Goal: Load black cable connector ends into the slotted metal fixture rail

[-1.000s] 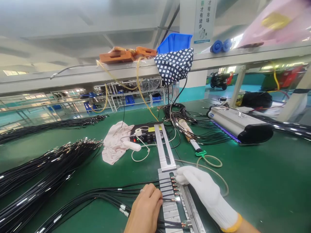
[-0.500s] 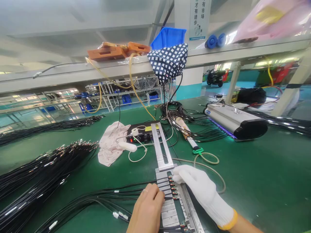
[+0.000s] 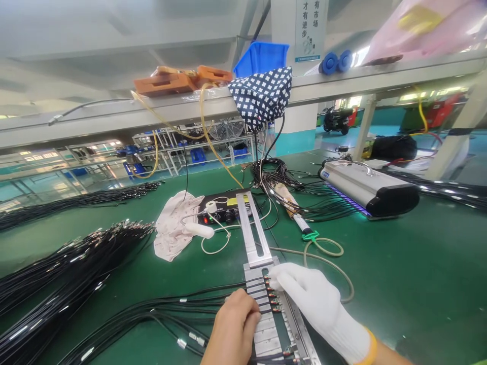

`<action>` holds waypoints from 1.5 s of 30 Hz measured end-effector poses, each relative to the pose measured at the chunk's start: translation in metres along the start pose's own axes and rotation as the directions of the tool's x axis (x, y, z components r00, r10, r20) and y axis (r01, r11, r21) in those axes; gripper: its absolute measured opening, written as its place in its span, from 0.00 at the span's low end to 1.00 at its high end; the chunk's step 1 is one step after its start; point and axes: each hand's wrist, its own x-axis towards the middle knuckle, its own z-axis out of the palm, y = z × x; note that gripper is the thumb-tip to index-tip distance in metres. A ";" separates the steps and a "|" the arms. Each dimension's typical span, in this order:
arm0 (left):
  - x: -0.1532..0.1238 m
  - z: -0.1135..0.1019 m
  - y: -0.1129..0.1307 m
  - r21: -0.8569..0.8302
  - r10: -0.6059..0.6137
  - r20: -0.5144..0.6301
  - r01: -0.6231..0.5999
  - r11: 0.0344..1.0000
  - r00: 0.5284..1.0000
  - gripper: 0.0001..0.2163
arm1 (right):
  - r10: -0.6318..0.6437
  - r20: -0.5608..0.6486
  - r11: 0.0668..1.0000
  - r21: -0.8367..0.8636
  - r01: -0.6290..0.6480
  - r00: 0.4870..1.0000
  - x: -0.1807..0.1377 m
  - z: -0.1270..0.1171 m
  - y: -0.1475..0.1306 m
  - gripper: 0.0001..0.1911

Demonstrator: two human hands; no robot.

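A slotted metal jig (image 3: 266, 329) lies on the green table, with several black cables (image 3: 198, 305) laid across it side by side. Their small metal connectors (image 3: 274, 301) line up along its right-hand slot. My bare left hand (image 3: 234, 324) rests at the jig's left edge, fingers curled down over a black cable; the fingertips are partly hidden. My right hand (image 3: 312, 299), in a white glove with a yellow cuff, pinches at the connector end of the topmost cable. A flat slotted metal bar (image 3: 249, 230) extends from the jig's far end.
Cable bundles (image 3: 76, 274) spread over the left side. Beyond the jig sit a black control box (image 3: 224, 207), a pale cloth (image 3: 173, 228) and a syringe with a green flange (image 3: 300, 223). A silver lamp with violet light (image 3: 369, 187) stands at right. A shelf beam (image 3: 327, 86) crosses above.
My left hand has shifted slightly to the right and its fingers have curled a little more. The right hand stays at the same connector, nearly still.
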 end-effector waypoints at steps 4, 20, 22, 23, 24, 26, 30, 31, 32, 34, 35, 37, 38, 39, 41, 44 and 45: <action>0.000 0.003 -0.003 -0.022 -0.022 0.006 0.022 1.000 1.000 0.08 | -0.123 0.091 0.981 -0.138 0.135 0.988 -0.008 -0.005 -0.012 0.13; -0.006 -0.008 0.013 0.174 0.106 0.036 -0.111 0.979 0.994 0.13 | -0.691 0.068 0.402 -0.791 0.461 0.720 -0.031 0.034 0.007 0.05; -0.015 -0.002 0.008 0.356 0.184 0.049 -0.189 0.915 0.982 0.14 | -0.705 0.096 0.343 -0.821 0.456 0.703 -0.033 0.038 0.010 0.06; -0.021 0.005 0.001 0.438 0.182 0.083 -0.200 0.877 0.980 0.14 | -0.718 0.111 0.321 -0.823 0.468 0.687 -0.034 0.040 0.012 0.07; -0.026 0.015 -0.006 0.529 0.213 0.104 -0.235 0.816 0.971 0.16 | -0.731 0.108 0.318 -0.820 0.476 0.673 -0.036 0.042 0.014 0.08; -0.036 0.038 -0.024 0.639 0.342 0.041 -0.288 0.713 0.939 0.23 | -0.737 0.095 0.359 -0.784 0.506 0.670 -0.037 0.047 0.015 0.11; -0.041 0.057 -0.036 0.595 0.304 -0.023 -0.231 0.770 0.952 0.30 | -0.720 0.058 0.415 -0.762 0.496 0.691 -0.035 0.051 0.016 0.11; -0.037 0.051 -0.030 0.557 0.270 0.005 -0.226 0.799 0.963 0.29 | -0.716 0.064 0.420 -0.757 0.501 0.696 -0.034 0.048 0.015 0.10; -0.033 0.040 -0.021 0.498 0.223 0.070 -0.227 0.837 0.972 0.28 | -0.704 0.069 0.436 -0.744 0.507 0.706 -0.033 0.043 0.013 0.10; -0.023 0.013 0.000 0.344 0.010 0.287 -0.113 0.932 0.958 0.24 | -0.539 0.072 0.654 -0.592 0.471 0.839 -0.029 0.028 0.005 0.10; -0.019 -0.001 0.010 0.325 -0.082 0.328 -0.031 0.945 0.941 0.24 | -0.503 0.136 0.701 -0.514 0.494 0.854 -0.026 0.019 0.000 0.12; -0.015 -0.020 0.020 0.205 -0.095 0.280 0.037 0.978 0.955 0.19 | -0.291 0.163 0.927 -0.195 0.320 0.943 -0.018 0.002 -0.010 0.12; -0.014 -0.026 0.021 0.144 -0.046 0.197 0.017 0.989 0.979 0.11 | -0.070 0.136 0.997 -0.012 0.072 0.988 -0.014 -0.004 -0.014 0.11; -0.015 -0.029 0.019 0.079 -0.022 0.159 0.010 0.997 0.987 0.08 | 0.035 0.173 0.978 0.198 -0.070 0.984 -0.009 -0.008 -0.017 0.13; -0.017 -0.031 0.013 0.019 -0.039 0.194 0.035 0.999 0.980 0.05 | 0.092 0.172 0.839 0.517 -0.169 0.981 -0.002 -0.012 -0.016 0.26; -0.020 -0.034 0.010 0.035 -0.095 0.322 0.088 0.995 0.942 0.05 | 0.085 0.164 0.745 0.645 -0.172 0.983 0.005 -0.009 -0.008 0.37; -0.020 -0.036 0.012 0.055 -0.107 0.339 0.093 0.994 0.935 0.04 | 0.080 0.165 0.737 0.655 -0.170 0.983 0.006 -0.007 -0.005 0.37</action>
